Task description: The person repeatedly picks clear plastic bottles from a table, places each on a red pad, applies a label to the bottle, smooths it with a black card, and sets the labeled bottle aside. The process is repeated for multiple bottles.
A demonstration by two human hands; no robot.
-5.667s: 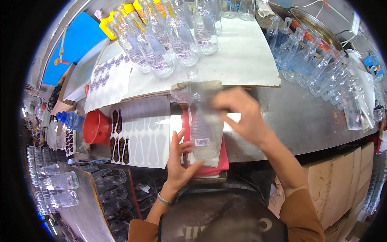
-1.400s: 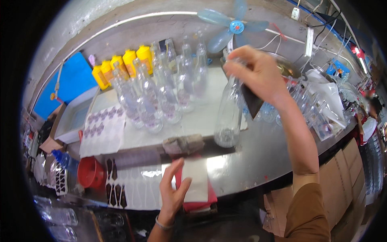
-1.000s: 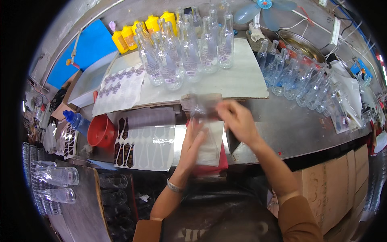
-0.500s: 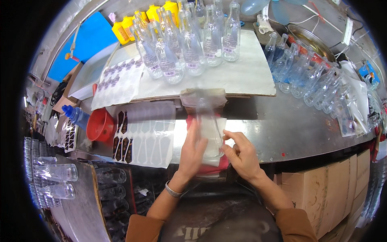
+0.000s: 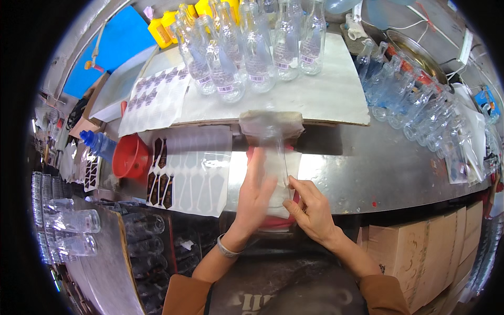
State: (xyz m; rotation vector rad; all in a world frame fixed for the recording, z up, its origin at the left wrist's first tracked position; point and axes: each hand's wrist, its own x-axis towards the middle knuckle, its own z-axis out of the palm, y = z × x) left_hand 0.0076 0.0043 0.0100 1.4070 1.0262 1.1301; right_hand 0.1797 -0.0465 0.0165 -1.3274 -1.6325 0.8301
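Observation:
A clear glass bottle (image 5: 276, 153) lies on its side in front of me, neck pointing away, blurred by motion. Its neck end rests on a cloth-wrapped block (image 5: 290, 122), and pale sheeting over red cloth lies beneath it. Along the bottle's left side, my left hand (image 5: 253, 197) has its fingers stretched out flat, partly smeared. My right hand (image 5: 315, 212) is closed, with thumb and forefinger at the bottle's lower right edge; the other fingers curl in. Left of the bottle lies a sheet of dark and pale tie-shaped decals (image 5: 197, 181).
Several printed glass bottles (image 5: 260, 65) stand on a white board (image 5: 315, 105), beside a purple decal sheet (image 5: 152, 100). A red bowl (image 5: 130, 160) and blue-capped bottle (image 5: 100, 143) are left. More clear bottles (image 5: 409, 110) line the right. Cardboard boxes (image 5: 409, 252) stand lower right.
The view has shifted slightly, so the bench bottles sit a little higher and further right. My left hand remains flat at the glass bottle's side; my right fingers stay at its lower right edge.

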